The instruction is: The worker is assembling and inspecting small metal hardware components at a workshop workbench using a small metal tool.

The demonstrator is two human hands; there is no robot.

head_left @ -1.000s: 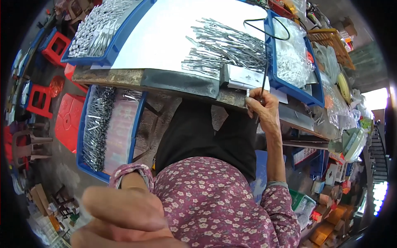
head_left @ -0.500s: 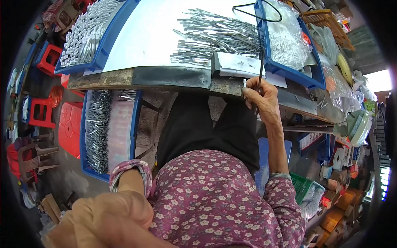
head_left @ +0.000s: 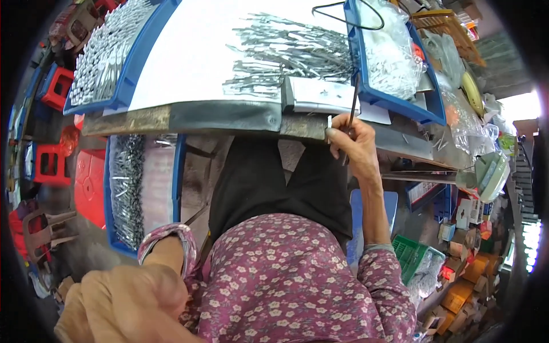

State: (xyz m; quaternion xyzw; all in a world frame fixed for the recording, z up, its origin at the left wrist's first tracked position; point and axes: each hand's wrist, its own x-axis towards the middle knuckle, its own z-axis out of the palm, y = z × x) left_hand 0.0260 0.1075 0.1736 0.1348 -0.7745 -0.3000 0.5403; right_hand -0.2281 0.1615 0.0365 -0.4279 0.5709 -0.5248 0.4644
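Observation:
At the table's front edge my right hand (head_left: 357, 146) is closed round a thin dark rod (head_left: 355, 94), which stands up between its fingers. A small whitish piece (head_left: 329, 121) shows at the thumb and fingertip of the same hand. My left hand (head_left: 123, 303) is raised close at the lower left, its fingers curled together; whatever they may hold is hidden. Beyond the right hand lies a low white block (head_left: 323, 94) with dark specks on top. Behind it, a heap of thin silvery metal pieces (head_left: 291, 48) is spread on a white sheet (head_left: 189, 51).
A blue tray (head_left: 128, 86) of white-tipped metal pieces stands at the left. Another blue tray (head_left: 394, 100), at the right, holds clear bagged pieces. Below the worn table edge (head_left: 223, 114) sits a blue crate (head_left: 178, 200) of metal parts. Red stools (head_left: 51, 163) stand farther left.
The whole view has shifted a little, so the table and trays appear slightly more to the left. Both hands keep their closed grip, with the rod still in the right.

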